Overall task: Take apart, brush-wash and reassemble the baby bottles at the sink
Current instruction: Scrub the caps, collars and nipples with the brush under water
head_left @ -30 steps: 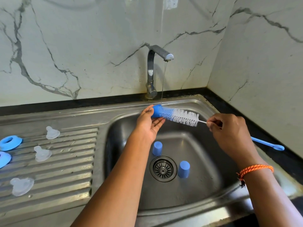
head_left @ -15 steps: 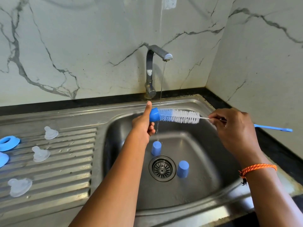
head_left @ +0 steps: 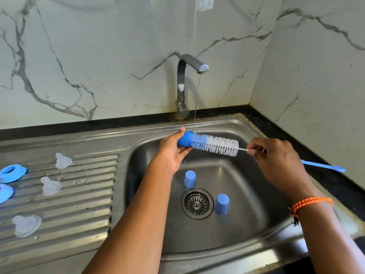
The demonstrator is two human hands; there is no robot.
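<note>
A bottle brush (head_left: 215,145) with white and blue bristles and a blue sponge tip lies level over the sink bowl, under a thin stream from the tap (head_left: 192,64). My left hand (head_left: 171,150) grips the blue sponge tip between thumb and fingers. My right hand (head_left: 276,163) pinches the brush's wire stem; its blue handle sticks out to the right behind that hand. Two blue caps (head_left: 190,178) (head_left: 222,204) stand upside down in the bowl beside the drain (head_left: 197,203). Three clear teats (head_left: 62,160) (head_left: 50,186) (head_left: 26,225) lie on the drainboard.
Two blue screw rings (head_left: 12,173) (head_left: 5,192) sit at the drainboard's left edge. The steel sink (head_left: 256,230) is set in a black counter in a corner of marble walls. No bottle bodies are in view.
My left hand has gone from a thumb pressed on the sponge tip to gripping it. The brush has tilted slightly, handle end lower, and stays under the stream.
</note>
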